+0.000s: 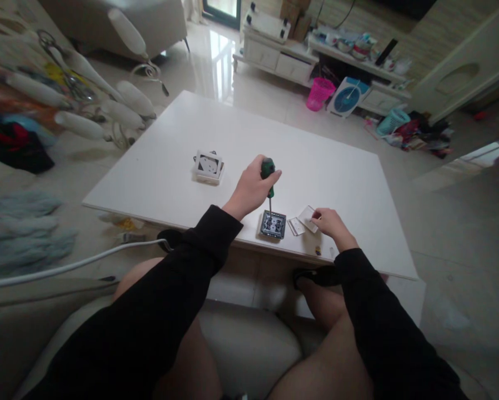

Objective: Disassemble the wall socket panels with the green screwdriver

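My left hand is wrapped round the green handle of a screwdriver. Its thin shaft points down, and the tip meets a square dark-backed wall switch or socket near the table's front edge. Over to the right, my right hand has its fingertips pinched together at the edge of a white cover plate; whether they grip the plate or some small piece, I cannot tell. A smaller white frame piece lies beside that plate.
On the white table, a white wall socket and frame lie stacked at left. A small yellow-and-dark piece sits near the front edge. A white cable runs in from the left; a chandelier hangs at upper left.
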`<state>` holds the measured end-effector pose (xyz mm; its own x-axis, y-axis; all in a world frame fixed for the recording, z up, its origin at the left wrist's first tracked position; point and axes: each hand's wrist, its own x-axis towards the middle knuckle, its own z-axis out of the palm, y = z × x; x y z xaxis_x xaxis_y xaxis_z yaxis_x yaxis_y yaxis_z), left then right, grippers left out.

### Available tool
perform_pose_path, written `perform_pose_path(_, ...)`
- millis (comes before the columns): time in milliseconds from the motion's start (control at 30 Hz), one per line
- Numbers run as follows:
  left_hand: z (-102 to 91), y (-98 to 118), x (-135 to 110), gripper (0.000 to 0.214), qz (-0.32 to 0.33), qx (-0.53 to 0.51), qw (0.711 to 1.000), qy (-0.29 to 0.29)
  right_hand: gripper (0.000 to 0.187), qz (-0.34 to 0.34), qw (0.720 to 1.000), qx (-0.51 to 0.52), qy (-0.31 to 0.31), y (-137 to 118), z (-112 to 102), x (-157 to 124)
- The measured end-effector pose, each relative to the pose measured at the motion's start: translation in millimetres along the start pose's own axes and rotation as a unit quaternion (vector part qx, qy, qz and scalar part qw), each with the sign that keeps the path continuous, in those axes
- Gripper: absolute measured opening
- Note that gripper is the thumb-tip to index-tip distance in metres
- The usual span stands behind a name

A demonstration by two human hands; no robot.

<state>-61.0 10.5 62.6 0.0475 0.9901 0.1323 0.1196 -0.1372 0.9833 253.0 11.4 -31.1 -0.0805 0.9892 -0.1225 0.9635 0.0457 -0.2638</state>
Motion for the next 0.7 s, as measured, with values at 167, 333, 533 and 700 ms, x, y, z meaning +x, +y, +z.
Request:
perform_pose_path(167,2.2,1,2,0.015,-0.038,-0.04,0.998,0.022,0.002,-0.002,0.997,0.058,0.044,-23,-19,-3)
perform_pose_path(333,13.6,7,-6,0.014,-0.049,-0.102,0.992,-0.056,0.036,-0.093,0.926,0.366,0.024,-82,-44,-28)
perform_pose_path(533,31.9,2,-18,0.018,-0.031,-0.148,0.98,-0.127,0.048,-0.133,0.879,0.457,-0.023,-116,-41,-49)
perform_pose_path(700,37.9,-3,-20,0.025,0.003,-0.039,0.988,-0.149,0.042,-0.143,0.903,0.405,0.008,-111,-42,-52)
